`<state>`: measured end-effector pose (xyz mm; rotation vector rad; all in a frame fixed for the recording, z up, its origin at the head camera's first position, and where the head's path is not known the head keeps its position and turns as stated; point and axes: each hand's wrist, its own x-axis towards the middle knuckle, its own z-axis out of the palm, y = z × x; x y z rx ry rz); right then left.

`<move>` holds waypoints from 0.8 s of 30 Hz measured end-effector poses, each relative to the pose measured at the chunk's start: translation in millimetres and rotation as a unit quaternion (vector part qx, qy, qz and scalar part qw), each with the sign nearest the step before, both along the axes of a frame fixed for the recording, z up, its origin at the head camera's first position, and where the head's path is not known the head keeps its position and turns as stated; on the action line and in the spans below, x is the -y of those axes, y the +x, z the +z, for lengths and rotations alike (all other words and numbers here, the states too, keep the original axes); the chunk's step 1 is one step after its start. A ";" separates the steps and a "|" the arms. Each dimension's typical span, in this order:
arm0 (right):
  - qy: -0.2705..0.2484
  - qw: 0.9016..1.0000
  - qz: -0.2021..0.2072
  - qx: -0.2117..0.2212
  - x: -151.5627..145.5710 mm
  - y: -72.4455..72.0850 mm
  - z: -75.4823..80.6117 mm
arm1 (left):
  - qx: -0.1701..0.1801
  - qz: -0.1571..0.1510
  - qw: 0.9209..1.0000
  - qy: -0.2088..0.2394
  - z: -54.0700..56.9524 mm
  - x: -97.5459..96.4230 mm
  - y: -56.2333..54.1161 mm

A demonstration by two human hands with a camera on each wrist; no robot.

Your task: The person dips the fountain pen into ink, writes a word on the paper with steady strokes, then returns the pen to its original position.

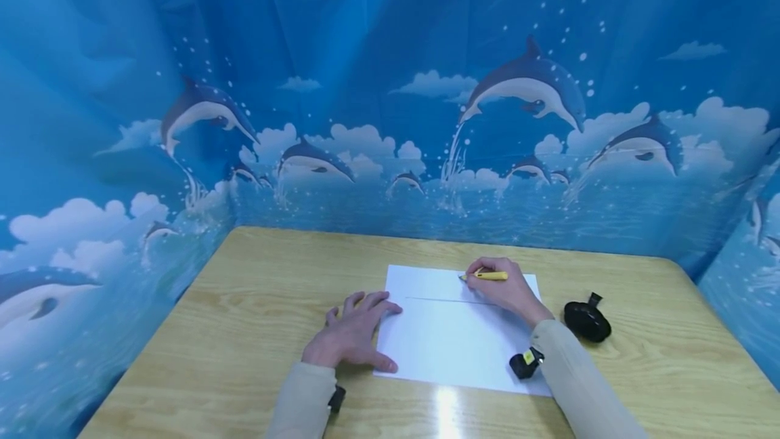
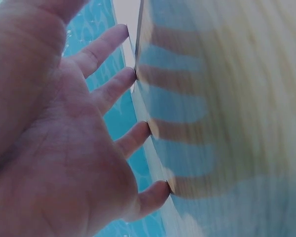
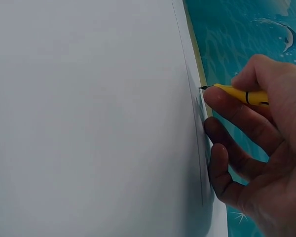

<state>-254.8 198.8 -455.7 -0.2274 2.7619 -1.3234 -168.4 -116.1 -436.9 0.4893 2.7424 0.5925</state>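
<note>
A white sheet of paper [image 1: 451, 344] lies on the wooden table, a thin dark line [image 1: 447, 300] running across its upper part. My right hand [image 1: 502, 283] pinches a yellow fountain pen [image 1: 492, 276] between thumb and fingers above that line. In the right wrist view the pen's dark nib [image 3: 206, 88] points at the sheet near its far edge, and the other fingers curl loosely beside the paper. Spread wide, my left hand [image 1: 353, 334] rests at the paper's left edge, thumb and forefinger over the sheet. The left wrist view shows its fingertips [image 2: 158, 192] down on the tabletop.
To the right of the paper sits a small black scalloped dish [image 1: 587, 322] with a short handle. The wooden table [image 1: 244, 310] reaches back to a blue curtain [image 1: 390, 120] printed with dolphins, which also hangs at both sides.
</note>
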 end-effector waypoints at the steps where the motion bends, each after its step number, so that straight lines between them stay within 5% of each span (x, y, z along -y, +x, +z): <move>1: -0.001 1.000 0.000 0.000 -0.1 -0.1 0.0 | 0.001 0.001 1.000 0.000 0.2 -0.1 -0.1; 24: -0.017 1.000 0.014 0.015 -2.5 2.6 -0.6 | 0.007 -0.007 1.000 -0.009 1.6 -1.5 -1.9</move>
